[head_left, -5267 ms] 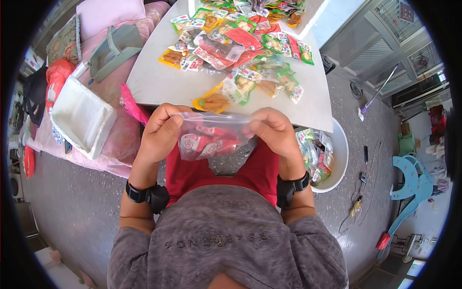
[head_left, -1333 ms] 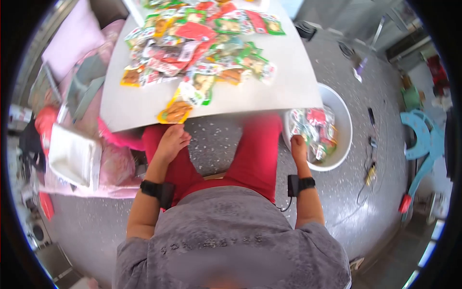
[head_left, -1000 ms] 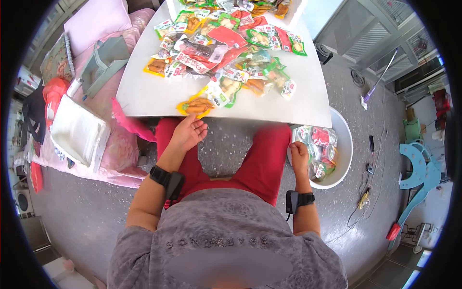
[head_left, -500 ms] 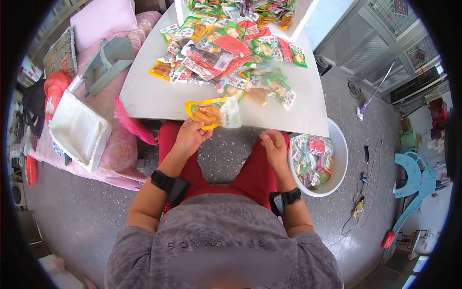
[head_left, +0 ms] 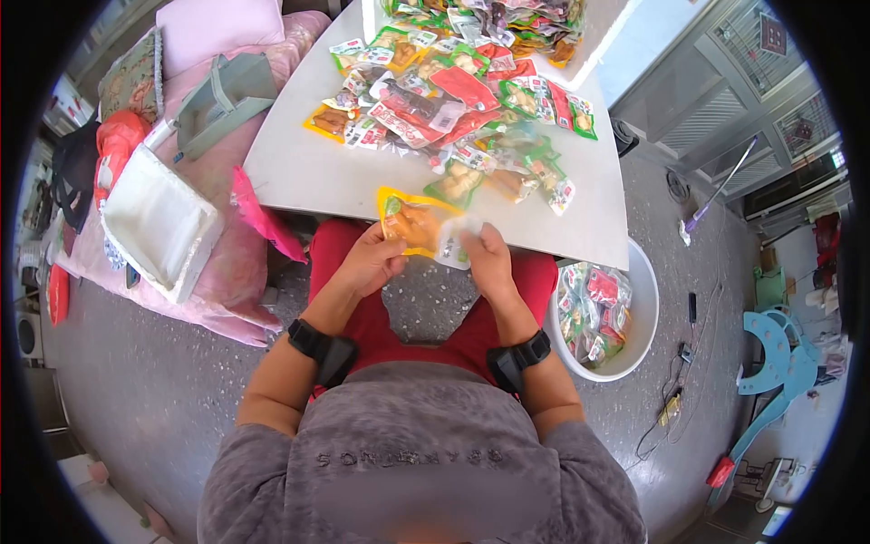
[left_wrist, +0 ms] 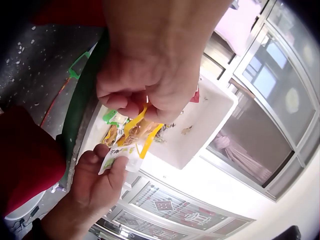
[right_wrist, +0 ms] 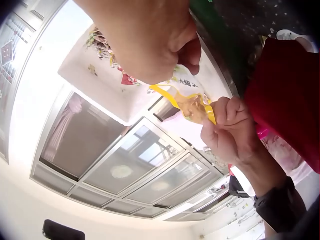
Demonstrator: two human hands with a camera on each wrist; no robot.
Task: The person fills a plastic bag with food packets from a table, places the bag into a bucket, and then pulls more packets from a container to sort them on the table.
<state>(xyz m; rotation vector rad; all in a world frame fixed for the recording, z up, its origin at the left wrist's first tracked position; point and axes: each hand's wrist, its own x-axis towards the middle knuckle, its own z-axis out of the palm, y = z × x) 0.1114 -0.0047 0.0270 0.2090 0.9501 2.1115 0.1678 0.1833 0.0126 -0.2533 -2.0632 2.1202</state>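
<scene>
Between the two hands, just off the table's front edge, is a yellow-edged food packet (head_left: 416, 227) with orange-brown contents and a white end. The left hand (head_left: 370, 260) pinches its yellow end between thumb and fingers. At the white end, the right hand (head_left: 490, 260) pinches the packet; the right wrist view shows that hand (right_wrist: 150, 45) close above the white part. In the left wrist view the same packet (left_wrist: 141, 131) is stretched between both hands. Behind it, a loose pile of mixed packets (head_left: 426, 118) lies on the pale table (head_left: 308, 181).
A white foam box (head_left: 594, 45) full of packets stands at the table's back. Below the table's right corner is a white bucket (head_left: 645, 317) holding packets. An empty foam box (head_left: 159, 222) and a grey-green basket (head_left: 227, 104) rest on the pink-covered bed at left.
The left hand took the yellow-edged packet from the table's front edge and lifted it. The right hand moved from beside the bucket to the packet's white end and took hold of it.
</scene>
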